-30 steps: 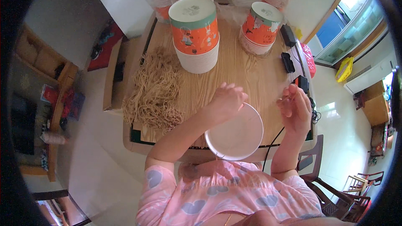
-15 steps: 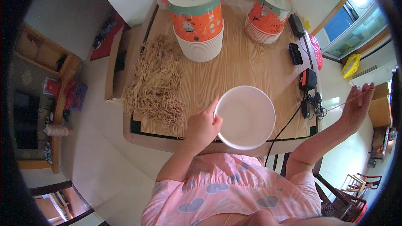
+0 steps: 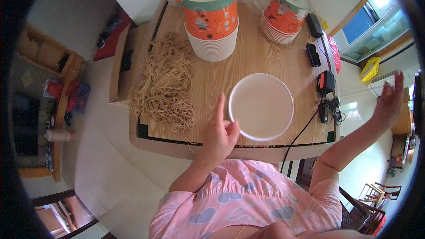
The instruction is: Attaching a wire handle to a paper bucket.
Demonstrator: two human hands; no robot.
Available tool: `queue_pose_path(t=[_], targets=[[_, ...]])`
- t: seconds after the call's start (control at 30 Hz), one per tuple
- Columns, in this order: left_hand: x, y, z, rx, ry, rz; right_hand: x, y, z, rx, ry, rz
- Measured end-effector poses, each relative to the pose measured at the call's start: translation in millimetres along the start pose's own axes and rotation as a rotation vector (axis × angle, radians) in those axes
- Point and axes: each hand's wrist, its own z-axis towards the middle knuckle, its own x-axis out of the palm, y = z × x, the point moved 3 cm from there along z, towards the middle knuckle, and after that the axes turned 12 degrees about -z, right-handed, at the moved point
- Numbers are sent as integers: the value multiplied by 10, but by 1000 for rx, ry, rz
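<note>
A white round paper bucket (image 3: 261, 106), mouth toward me, is at the near middle of the wooden table (image 3: 248, 68). My left hand (image 3: 219, 135) is at its left side, thumb on the rim, index finger stretched upward and the other fingers curled. Raised out past the table's right edge is my right hand (image 3: 390, 99), its fingers close together. A thin, pale strand runs faintly toward it from the bucket's side; the grip on it is small and blurred. Left of the bucket lies a loose heap of tan string (image 3: 166, 84).
Upside-down stacks of orange and white paper buckets stand at the back, one large (image 3: 210, 22) and one smaller (image 3: 285, 15). Along the right edge are a black and orange power adapter (image 3: 326, 82) and coiled cables (image 3: 335, 113). An open cardboard box (image 3: 118, 77) adjoins the table's left side.
The bucket has shifted slightly away from me. My left index finger has lifted off its wall and points up. My right hand has moved a little farther right and up.
</note>
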Motion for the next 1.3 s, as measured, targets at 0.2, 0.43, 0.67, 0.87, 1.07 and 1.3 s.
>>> queue_pose_path(t=[0.2, 0.43, 0.67, 0.87, 1.07, 1.3], targets=[[199, 13, -101, -62, 170, -205, 784, 1330, -1140, 205, 655, 716], [-62, 42, 251, 134, -68, -131, 1167, 1682, -1915, 199, 987, 504], [-13, 71, 437, 199, -38, -162, 1201, 1663, -2054, 173, 886, 464], [3, -65, 405, 309, -57, -119, 1200, 1665, -1956, 252, 880, 493], [104, 150, 277, -15, 87, -104, 1173, 1673, -1943, 130, 619, 614], [125, -39, -153, 184, 404, 78, 1027, 1622, -2002, 416, 911, 684]])
